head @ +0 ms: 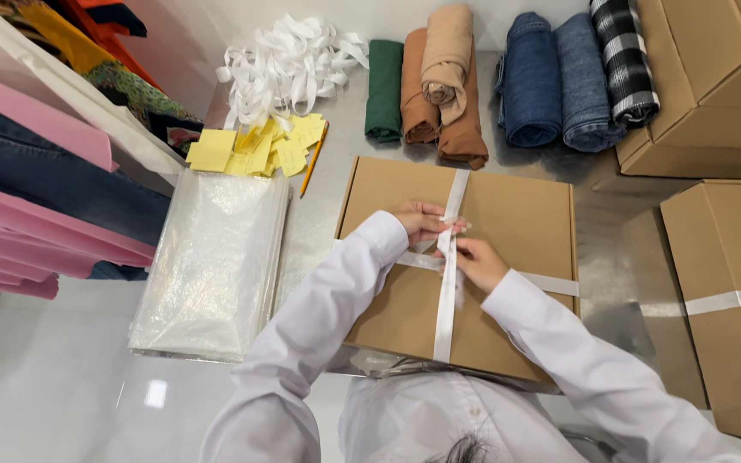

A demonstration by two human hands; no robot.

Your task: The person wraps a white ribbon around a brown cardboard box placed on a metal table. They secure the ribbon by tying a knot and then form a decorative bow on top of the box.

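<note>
Left hand (pixel 422 221): at centre frame, fingers pinched on the white ribbon (pixel 446 300) where its two bands cross on the box lid.
Right hand (pixel 478 261): just beside the left, fingers closed around the same ribbon below the crossing.
Cardboard box (pixel 516 214): flat, closed, centre of the frame on the steel table (pixel 611 214).
Done — the ribbon already runs lengthwise and crosswise over the lid, both bands lying flat.
Left — judged from the hands, the crossing is not yet tied off; no finished knot or bow shows.
Second box (pixel 731 257): right edge, already banded with ribbon.
Loose ribbon pile (pixel 289 64): upper left of centre, above yellow paper slips (pixel 250 150).
Rolled garments (pixel 508 77): top of frame.
Clear plastic bags (pixel 216 266): stacked left of the box.
</note>
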